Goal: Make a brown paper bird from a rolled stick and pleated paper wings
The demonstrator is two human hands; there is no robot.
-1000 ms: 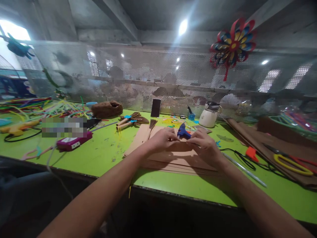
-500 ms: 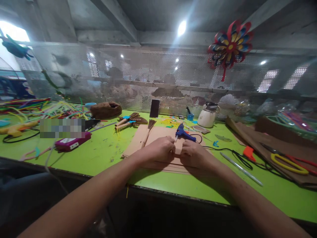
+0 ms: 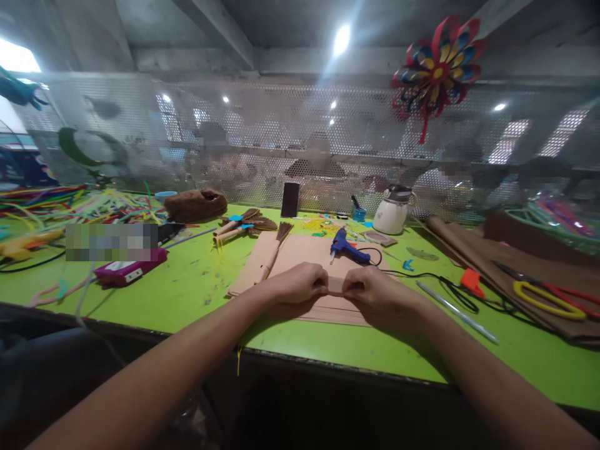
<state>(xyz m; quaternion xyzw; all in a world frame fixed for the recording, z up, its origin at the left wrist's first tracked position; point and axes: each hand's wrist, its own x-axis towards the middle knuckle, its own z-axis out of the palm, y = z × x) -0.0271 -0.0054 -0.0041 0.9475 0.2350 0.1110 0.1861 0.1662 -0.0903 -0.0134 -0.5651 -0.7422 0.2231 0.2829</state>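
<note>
My left hand (image 3: 300, 282) and my right hand (image 3: 372, 289) are both closed, pinching the two ends of a narrow strip of brown paper (image 3: 335, 285). The strip is stretched level between them, low over a stack of brown paper sheets (image 3: 314, 249). Just beyond the strip, a blue hot glue gun (image 3: 347, 247) rests on the sheets. Left of it lies a rolled paper stick with a frayed brown tip (image 3: 270, 257), near my left wrist. My fingers cover the ends of the strip.
Finished-looking paper rolls (image 3: 229, 231) with frayed tops lie at the back left. A purple power strip (image 3: 129, 267) is on the left. Scissors (image 3: 548, 301), a silver pen (image 3: 457, 312) and a black cord (image 3: 440, 282) lie right; a white jug (image 3: 391, 212) stands behind.
More of the paper strip shows between my hands, which stay closed in nearly the same place. The whole view has shifted slightly.
</note>
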